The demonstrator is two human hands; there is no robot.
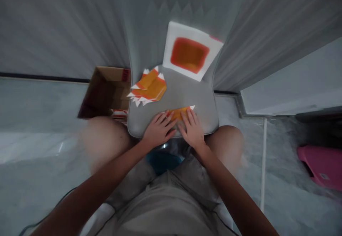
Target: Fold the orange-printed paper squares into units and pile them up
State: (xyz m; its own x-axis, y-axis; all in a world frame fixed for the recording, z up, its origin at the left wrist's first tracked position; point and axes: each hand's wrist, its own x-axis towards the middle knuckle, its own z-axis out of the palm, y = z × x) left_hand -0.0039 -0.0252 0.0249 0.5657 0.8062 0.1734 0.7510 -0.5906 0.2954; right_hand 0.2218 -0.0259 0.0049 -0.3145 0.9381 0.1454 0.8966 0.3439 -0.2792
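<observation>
Grey shorts (165, 207) lie nearest; at twelve o'clock, a folded orange-and-white paper (177, 113) is pressed evenly onto a grey seat (187, 90) by the open, spread left hand (159, 129) and right hand (191, 129), a pile of folded papers (148, 86) lying at eleven o'clock.

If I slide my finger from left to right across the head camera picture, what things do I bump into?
Brown cardboard box → pile of folded orange-and-white paper → left hand → right hand → pink plastic object
</observation>
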